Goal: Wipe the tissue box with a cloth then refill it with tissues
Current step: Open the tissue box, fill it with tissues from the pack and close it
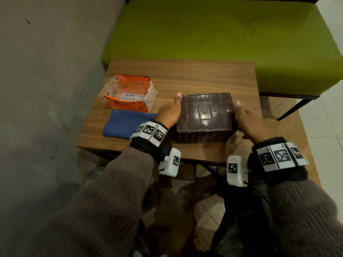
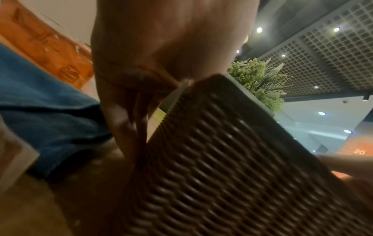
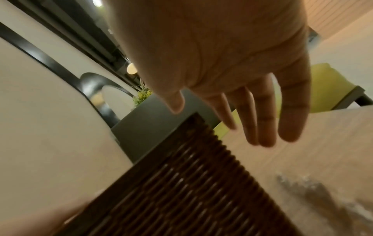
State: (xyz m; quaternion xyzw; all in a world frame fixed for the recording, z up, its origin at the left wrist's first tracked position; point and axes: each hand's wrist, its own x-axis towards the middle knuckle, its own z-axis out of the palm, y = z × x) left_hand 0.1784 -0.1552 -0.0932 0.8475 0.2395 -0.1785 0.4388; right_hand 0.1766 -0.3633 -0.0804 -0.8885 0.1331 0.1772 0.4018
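A dark brown tissue box (image 1: 204, 112) with woven-pattern sides (image 2: 232, 159) (image 3: 181, 191) stands on the wooden table (image 1: 185, 75), its gridded flat face up. My left hand (image 1: 170, 112) (image 2: 151, 55) lies flat against the box's left side, thumb stretched along the top edge. My right hand (image 1: 248, 117) (image 3: 232, 63) is at the box's right side with straight, spread fingers; contact is unclear. A folded blue cloth (image 1: 126, 123) (image 2: 40, 103) lies left of the box. Behind the cloth sits an opened orange tissue pack (image 1: 128, 93) (image 2: 40, 39).
A green bench (image 1: 204, 30) runs behind the table. A grey wall (image 1: 46, 71) is close on the left. A scrap of clear plastic (image 1: 235, 143) (image 3: 302, 183) lies at the table's front right. A tiled floor (image 1: 324, 127) shows on the right.
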